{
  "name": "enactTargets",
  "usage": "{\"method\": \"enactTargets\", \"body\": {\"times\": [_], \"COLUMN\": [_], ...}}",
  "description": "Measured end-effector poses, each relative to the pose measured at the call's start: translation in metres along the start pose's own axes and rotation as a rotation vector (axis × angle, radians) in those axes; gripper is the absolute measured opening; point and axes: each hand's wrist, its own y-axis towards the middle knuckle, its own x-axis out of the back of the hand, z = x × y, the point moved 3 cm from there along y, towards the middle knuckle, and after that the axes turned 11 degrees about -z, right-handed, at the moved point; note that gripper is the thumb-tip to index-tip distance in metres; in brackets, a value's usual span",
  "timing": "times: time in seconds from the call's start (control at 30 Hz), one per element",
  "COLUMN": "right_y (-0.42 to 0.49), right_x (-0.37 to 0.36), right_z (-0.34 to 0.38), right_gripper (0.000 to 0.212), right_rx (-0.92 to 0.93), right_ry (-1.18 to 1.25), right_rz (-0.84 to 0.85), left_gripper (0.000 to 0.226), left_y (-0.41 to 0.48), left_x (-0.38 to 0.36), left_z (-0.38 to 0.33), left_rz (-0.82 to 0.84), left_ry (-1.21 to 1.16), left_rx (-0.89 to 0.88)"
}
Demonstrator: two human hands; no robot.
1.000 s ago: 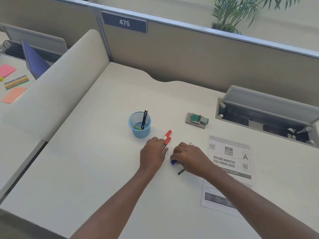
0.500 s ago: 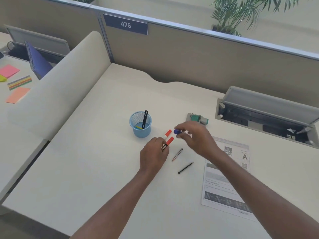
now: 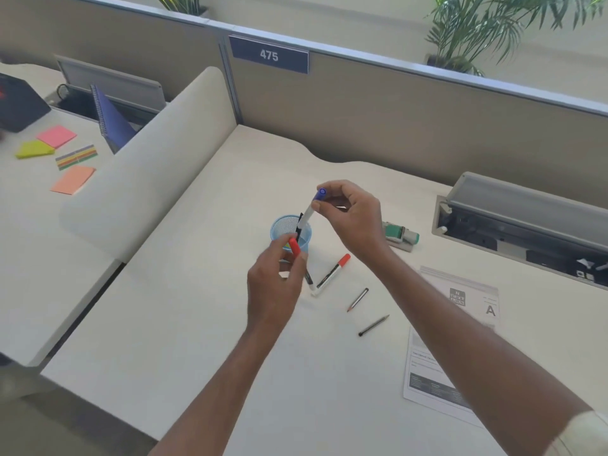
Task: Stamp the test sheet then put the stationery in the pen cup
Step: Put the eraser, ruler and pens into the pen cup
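The blue mesh pen cup (image 3: 278, 227) stands mid-desk with a black pen in it. My right hand (image 3: 353, 218) pinches a blue-capped white marker (image 3: 312, 207) upright, its lower end over the cup's mouth. Just in front of the cup, my left hand (image 3: 274, 287) grips a red-capped marker (image 3: 295, 247), cap up. A second red-capped marker (image 3: 332, 274) lies on the desk beside it. Further right lie a short pencil (image 3: 358, 299) and a dark pen (image 3: 373, 325). The green stamp (image 3: 399, 234) rests on its pad at the right, and the test sheet (image 3: 441, 373) lies at the front right.
An open cable tray (image 3: 526, 232) is sunk into the desk at the right. A beige divider (image 3: 148, 166) borders the desk on the left; beyond it lie sticky notes (image 3: 56, 136) and a blue notebook (image 3: 110, 120). A partition labelled 475 runs along the back.
My right hand rose from the desk with the blue-capped marker and carried it left over the cup. My left hand lifted one red-capped marker off the desk toward the cup.
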Motion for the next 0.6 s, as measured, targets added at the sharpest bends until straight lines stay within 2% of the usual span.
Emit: {"method": "enactTargets", "body": {"times": [0.17, 0.3, 0.6], "right_y": [-0.004, -0.008, -0.008], "right_x": [-0.029, -0.037, -0.036], "right_z": [-0.024, -0.047, -0.07], "right_gripper": [0.026, 0.029, 0.023], "right_rx": [0.023, -0.019, -0.06], "right_ry": [-0.107, -0.233, -0.243], "right_rz": [0.089, 0.109, 0.092], "left_gripper": [0.015, 0.015, 0.017], "left_y": [0.032, 0.061, 0.102], "left_x": [0.022, 0.026, -0.002], "left_z": [-0.001, -0.002, 0.011], "left_rz": [-0.101, -0.158, -0.111], "left_ry": [-0.063, -0.044, 0.161], "left_rx": [0.071, 0.053, -0.005]}}
